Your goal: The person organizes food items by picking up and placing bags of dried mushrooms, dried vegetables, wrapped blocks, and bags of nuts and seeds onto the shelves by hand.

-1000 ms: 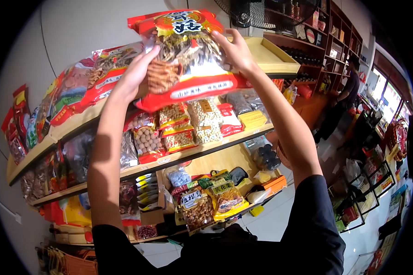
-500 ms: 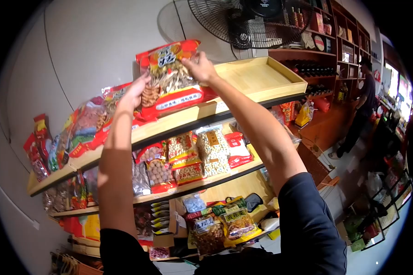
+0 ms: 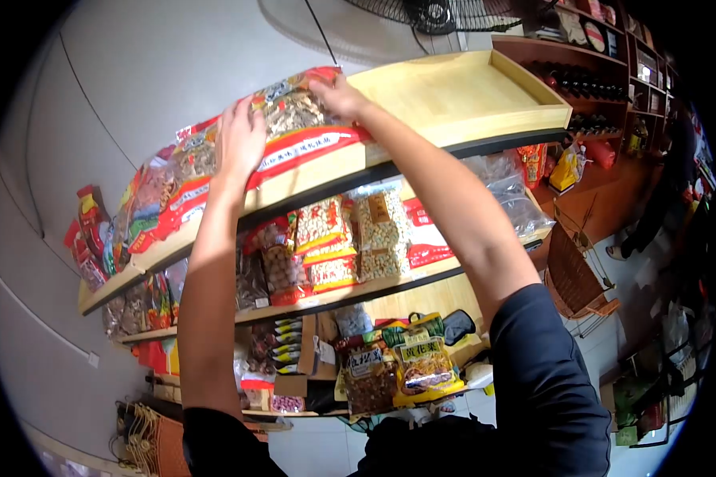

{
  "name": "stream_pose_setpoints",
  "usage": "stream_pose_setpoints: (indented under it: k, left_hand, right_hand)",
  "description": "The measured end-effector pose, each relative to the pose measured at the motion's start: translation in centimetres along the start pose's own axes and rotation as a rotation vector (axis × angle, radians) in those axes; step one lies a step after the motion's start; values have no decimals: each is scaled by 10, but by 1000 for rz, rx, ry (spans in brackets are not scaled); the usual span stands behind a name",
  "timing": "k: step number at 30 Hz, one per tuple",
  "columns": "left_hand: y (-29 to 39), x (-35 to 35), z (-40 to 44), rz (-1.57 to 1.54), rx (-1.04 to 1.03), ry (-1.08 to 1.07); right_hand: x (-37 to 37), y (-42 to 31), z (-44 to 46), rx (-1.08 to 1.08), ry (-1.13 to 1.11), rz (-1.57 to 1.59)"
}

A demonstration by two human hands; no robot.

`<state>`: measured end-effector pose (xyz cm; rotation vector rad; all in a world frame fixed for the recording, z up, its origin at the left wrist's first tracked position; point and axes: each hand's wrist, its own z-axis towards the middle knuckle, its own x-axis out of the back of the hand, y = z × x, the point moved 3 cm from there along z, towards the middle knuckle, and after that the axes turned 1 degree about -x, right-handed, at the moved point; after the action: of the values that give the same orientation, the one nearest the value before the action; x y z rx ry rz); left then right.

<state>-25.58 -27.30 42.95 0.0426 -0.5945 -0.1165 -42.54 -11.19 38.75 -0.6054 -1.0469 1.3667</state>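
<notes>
A red-edged clear bag of dried food (image 3: 298, 119), its pieces resembling dried mushrooms, lies tilted back on the top wooden shelf (image 3: 445, 87). My left hand (image 3: 240, 143) rests over the bag's left end, fingers stretched out and lying flat. At the upper right corner of the same bag, my right hand (image 3: 340, 97) has its fingers bent around the edge. Just left of my left hand is another red-edged bag (image 3: 191, 175) in the same row.
Below, the middle shelf holds packets of white pieces (image 3: 318, 230) and a tall bag of pale kernels (image 3: 382, 230). Yellow bags (image 3: 426, 362) lie on the lower shelf. A black fan (image 3: 437, 12) is overhead; a wicker basket (image 3: 573, 266) stands right. A person is at far right.
The bag has come down from upright in both hands to lying on the top shelf. My left hand has flattened out on it. The camera view has tilted downward.
</notes>
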Motion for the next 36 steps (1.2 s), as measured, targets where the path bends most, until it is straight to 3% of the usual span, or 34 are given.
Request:
stream_pose_setpoints:
  k: [2,4,6,10,14,16,18,20,22,23,24,25,26,27,28,29,30,33,34,36]
  left_hand:
    - [25,1,-10,42,-243,-22]
    - [33,-8,-17,62,-341,-29]
    - [32,-21,-27,148,-282,-114]
    - [4,-52,-33,168,-417,43]
    - [32,-32,-46,70,-326,139]
    - [37,-31,-51,76,-353,220]
    - [29,-35,-50,47,-334,220]
    - [11,-31,-61,44,-470,268]
    - [27,-22,-115,-165,-579,410]
    - [50,-21,-163,-258,-189,336]
    - [55,-32,-204,-569,-111,306]
    - [53,-46,-245,-636,-45,211]
    - [53,-67,-297,-628,47,159]
    - [27,-108,-366,-761,308,0]
    - [30,-139,-427,-1120,437,-242]
    - [39,-153,-480,-926,427,-411]
    - [45,-163,-543,-665,735,-703]
    - [81,-158,-640,-761,846,-1102]
    - [86,-156,-651,-758,850,-1114]
    - [95,-151,-675,-716,996,-1330]
  right_hand:
    - [20,-9,-17,21,-14,-33]
    - [36,-3,-22,100,32,-38]
    - [57,-7,-48,307,111,-242]
    - [86,12,-114,560,148,-45]
    - [104,37,-261,635,250,137]
    - [94,91,-331,510,252,141]
    - [73,152,-399,117,128,209]
    - [44,235,-470,-299,13,278]
    - [25,288,-538,-560,-56,79]
    - [19,302,-567,-634,-123,23]
    - [14,315,-591,-701,-187,-31]
    - [9,334,-617,-820,-270,21]
    - [5,344,-632,-785,-297,48]
    - [4,346,-638,-827,-308,-3]
    - [2,350,-638,-860,-318,-57]
    - [-4,357,-641,-868,-306,-48]
    - [-7,371,-644,-863,-258,-107]
    - [-14,398,-638,-839,-161,-169]
    - [-15,395,-629,-858,-123,-172]
    - [-31,424,-630,-841,-123,-243]
